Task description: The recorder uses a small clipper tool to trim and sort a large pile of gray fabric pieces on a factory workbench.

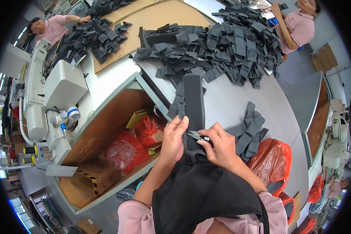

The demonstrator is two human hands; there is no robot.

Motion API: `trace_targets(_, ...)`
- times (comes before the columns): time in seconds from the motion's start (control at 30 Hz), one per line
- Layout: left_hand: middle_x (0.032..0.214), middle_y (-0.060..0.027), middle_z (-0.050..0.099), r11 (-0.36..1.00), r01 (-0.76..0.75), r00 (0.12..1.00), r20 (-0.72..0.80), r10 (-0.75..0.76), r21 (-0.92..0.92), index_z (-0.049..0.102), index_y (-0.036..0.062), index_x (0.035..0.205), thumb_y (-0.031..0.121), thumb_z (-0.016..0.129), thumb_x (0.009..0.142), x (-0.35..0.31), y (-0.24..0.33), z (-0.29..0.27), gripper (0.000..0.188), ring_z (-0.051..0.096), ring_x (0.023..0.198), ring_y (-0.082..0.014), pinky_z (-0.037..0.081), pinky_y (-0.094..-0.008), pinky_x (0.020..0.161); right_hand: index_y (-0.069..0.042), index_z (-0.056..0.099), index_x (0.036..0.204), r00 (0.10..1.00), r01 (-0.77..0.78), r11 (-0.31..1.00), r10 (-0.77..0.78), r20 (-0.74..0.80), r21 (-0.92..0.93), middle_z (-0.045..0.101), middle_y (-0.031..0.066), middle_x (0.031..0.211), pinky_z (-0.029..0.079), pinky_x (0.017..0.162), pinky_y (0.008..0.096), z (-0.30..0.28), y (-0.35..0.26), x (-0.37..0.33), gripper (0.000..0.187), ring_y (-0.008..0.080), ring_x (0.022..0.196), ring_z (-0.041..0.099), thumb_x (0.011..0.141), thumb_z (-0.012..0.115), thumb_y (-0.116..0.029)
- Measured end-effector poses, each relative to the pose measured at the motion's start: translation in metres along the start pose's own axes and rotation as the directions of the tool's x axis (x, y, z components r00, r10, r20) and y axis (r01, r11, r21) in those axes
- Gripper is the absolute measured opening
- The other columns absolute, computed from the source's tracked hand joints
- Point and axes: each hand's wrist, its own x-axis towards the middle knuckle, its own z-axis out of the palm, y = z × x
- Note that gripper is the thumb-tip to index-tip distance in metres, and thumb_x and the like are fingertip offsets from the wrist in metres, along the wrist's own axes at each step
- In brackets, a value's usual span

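Observation:
My left hand point(173, 141) is closed on the edge of a dark grey fabric piece point(194, 97), thumb on top. The piece is long and flat and reaches away from me over the table edge. In my right hand point(221, 149) is a small pair of thread snips point(195, 135), fingers wrapped round its black handle. The silver blades point left, at the fabric's edge close beside my left thumb. Whether they touch a thread is too small to tell. A loose stack of similar grey pieces point(249, 130) lies to the right of my hands.
A large heap of grey fabric pieces point(238, 45) covers the table's far side. At left stand a white sewing machine point(66, 84) and an open wooden compartment point(99, 117) holding red plastic bags point(147, 130). Another red bag point(272, 162) sits near my right arm. Two people work beyond the table.

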Motion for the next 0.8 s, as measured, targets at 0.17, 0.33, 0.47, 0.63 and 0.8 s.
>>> trace_targets(0.17,0.109,-0.0065,0.059,0.998,0.045,0.997,0.057,-0.042,-0.04,0.054,0.0006,0.113,0.016,0.045,0.095,0.0,-0.005,-0.01,0.025,0.058,0.097,-0.0136,0.047,-0.0287,0.084,-0.004,0.062,0.089,0.99,0.134,0.986,-0.137,-0.028,-0.101,0.05,0.0066,0.068,0.044,0.051,0.0295,0.004,0.003,-0.006,0.027,0.0198,0.052,0.051,0.065,0.072,-0.005)
trace_targets(0.33,0.108,-0.0057,0.059,0.99,0.116,0.992,0.061,-0.111,-0.083,0.053,0.0031,0.114,0.018,0.048,0.094,0.001,-0.001,-0.009,0.025,0.057,0.098,-0.0137,0.047,-0.0296,0.085,-0.005,0.062,0.087,0.995,0.005,1.0,-0.003,-0.095,0.022,0.05,0.0061,0.07,0.042,0.048,0.0307,0.0,0.002,-0.009,0.021,0.0215,0.053,0.053,0.068,0.071,-0.007)
trace_targets(0.47,0.107,-0.0043,0.058,0.98,0.136,0.99,0.058,-0.129,-0.144,0.052,0.0038,0.115,0.018,0.048,0.094,0.004,0.005,-0.002,0.026,0.057,0.097,-0.0142,0.047,-0.0312,0.085,-0.003,0.064,0.087,0.999,-0.011,0.996,0.015,-0.049,0.084,0.05,0.0069,0.068,0.043,0.052,0.027,0.001,0.003,-0.005,0.021,0.0174,0.054,0.05,0.068,0.071,-0.003)
trace_targets(0.63,0.115,-0.0028,0.054,0.947,0.272,0.96,0.112,-0.255,-0.17,0.048,0.0024,0.12,0.012,0.052,0.09,0.006,0.009,0.006,0.032,0.049,0.109,-0.0147,0.037,-0.0309,0.095,-0.004,0.06,0.095,0.983,-0.106,0.909,0.156,-0.093,0.404,0.048,0.0034,0.072,0.043,0.067,0.0276,-0.006,0.02,-0.01,0.026,0.0111,0.067,0.048,0.071,0.069,-0.003)
trace_targets(0.8,0.121,-0.0118,0.051,0.904,0.404,0.886,0.307,-0.348,-0.138,0.039,0.0016,0.128,0.008,0.049,0.086,-0.002,0.007,-0.006,0.044,0.051,0.112,-0.0251,0.04,-0.0395,0.096,-0.007,0.05,0.111,0.887,-0.394,0.662,0.455,0.076,0.638,0.039,-0.0044,0.073,0.035,0.059,0.0195,0.001,0.022,-0.002,0.04,0.0032,0.065,0.039,0.077,0.071,-0.012)
